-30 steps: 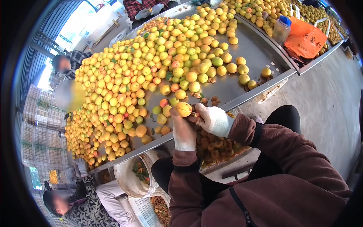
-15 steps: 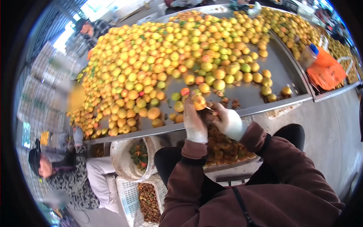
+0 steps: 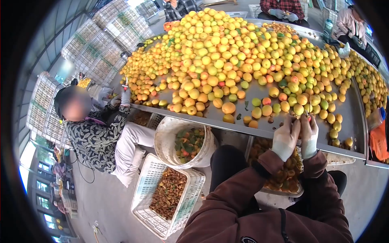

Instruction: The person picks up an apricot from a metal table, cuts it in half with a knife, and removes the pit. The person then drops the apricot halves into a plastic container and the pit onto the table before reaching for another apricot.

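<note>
Both my hands wear pale gloves and sit side by side at the near rim of a metal table (image 3: 259, 128). My left hand (image 3: 285, 137) has its fingers pinched together; whatever they hold is hidden. Touching it, my right hand (image 3: 309, 134) is closed around a small knife (image 3: 310, 106), whose thin blade points away from me. Just beyond the fingertips lie loose apricots (image 3: 298, 109), part of a large yellow-orange heap (image 3: 219, 60). Below my wrists, a crate holds split apricots (image 3: 286, 178).
To my left stand a white bucket (image 3: 162, 148) with leaves and fruit and a white crate (image 3: 190, 206) of brown pits. A person (image 3: 95, 137) sits at the table's left. Others work across it. An orange bag (image 3: 379, 141) lies at the right.
My view has swung left, so the table and bucket appear farther right. The apricot that showed in my left hand is no longer visible there. My hands have come closer together.
</note>
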A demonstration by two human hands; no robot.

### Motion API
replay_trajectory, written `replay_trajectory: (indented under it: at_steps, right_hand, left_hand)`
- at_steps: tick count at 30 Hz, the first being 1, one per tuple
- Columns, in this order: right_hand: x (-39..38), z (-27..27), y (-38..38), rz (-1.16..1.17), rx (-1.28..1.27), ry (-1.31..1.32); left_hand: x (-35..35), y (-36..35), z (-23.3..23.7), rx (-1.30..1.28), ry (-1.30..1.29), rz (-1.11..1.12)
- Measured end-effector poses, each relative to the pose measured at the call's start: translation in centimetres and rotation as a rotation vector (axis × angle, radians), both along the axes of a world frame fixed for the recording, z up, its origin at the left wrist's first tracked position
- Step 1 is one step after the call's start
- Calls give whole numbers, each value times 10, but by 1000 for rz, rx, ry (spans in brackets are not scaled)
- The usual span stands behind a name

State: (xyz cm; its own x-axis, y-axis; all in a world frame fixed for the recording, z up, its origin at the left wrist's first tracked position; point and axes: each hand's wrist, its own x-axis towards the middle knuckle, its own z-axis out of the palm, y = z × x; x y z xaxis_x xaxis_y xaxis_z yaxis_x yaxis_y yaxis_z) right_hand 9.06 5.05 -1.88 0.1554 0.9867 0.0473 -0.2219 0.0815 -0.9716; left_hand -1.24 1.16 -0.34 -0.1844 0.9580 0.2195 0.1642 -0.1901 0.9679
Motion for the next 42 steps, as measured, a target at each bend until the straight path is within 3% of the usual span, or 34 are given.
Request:
replay_trajectory:
  at_steps: [6,8,9,10,12,14,18,19,21,22,23,24,25,26,28,30,31,32,34,36,37,38,40,42]
  right_hand:
    - [-19,14,-15,-65,134,-97]
    - [-19,10,-18,-79,167,-150]
    - [-13,1,-16,-71,205,-319]
    - [-11,3,-16,-63,244,-492]
    - [-13,8,-21,-89,370,-555]
    - [-10,9,-24,-103,553,-827]
    - [-7,20,-32,-5,699,-877]
    - [-5,26,-33,70,798,-856]
    - [-7,29,-35,94,851,-868]
    - [-5,30,-37,108,896,-896]
    - [-4,30,-37,99,820,-861]
    - [-4,38,-42,132,555,-692]
    - [-1,17,-34,95,419,-498]
    - [-12,29,-38,63,215,-39]
    - [-1,50,-39,43,122,-36]
    - [1,40,-35,12,211,-56]
    - [5,35,-36,-6,156,-208]
    - [4,42,-41,42,102,-220]
    - [3,43,-45,117,268,-380]
    - [7,56,-42,217,374,-730]
    - [2,52,-40,161,350,-637]
    - [1,53,-37,160,347,-643]
    - [2,63,-30,53,99,-157]
    - [10,67,-26,77,48,254]
  left_hand:
    - [6,1,-19,-86,-21,65]
    - [8,7,-42,76,-19,67]
    - [6,9,-52,73,-20,69]
    - [3,12,-58,30,-126,0]
    - [4,15,-67,-12,-234,-74]
    - [1,14,-65,-351,-917,-271]
    - [-11,8,-50,-613,-970,-393]
    - [-10,7,-66,-612,-966,-385]
    - [-5,9,-111,-286,-952,-669]
    - [-6,2,-98,-290,-955,-672]
    - [-8,-7,-69,-373,-1024,-549]
    - [-9,-13,-49,-468,-1092,-440]
    - [-12,-10,-55,-444,-976,-419]
    - [-14,-7,-62,-421,-864,-409]
    - [-30,-20,-16,-429,-868,-396]
    - [-44,6,-52,-451,-1271,-622]
    - [-39,7,-47,-468,-1283,-635]
    - [-32,4,-34,-542,-1351,-539]
    - [-16,-7,-9,-628,-1420,-446]
    - [-5,-22,9,-363,-1151,-380]
    - [-7,-15,14,-676,-1454,-325]
    - [-10,-15,8,-679,-1459,-329]
    - [-17,-13,-9,-653,-1314,-432]
    - [-20,-11,-21,-658,-1319,-514]
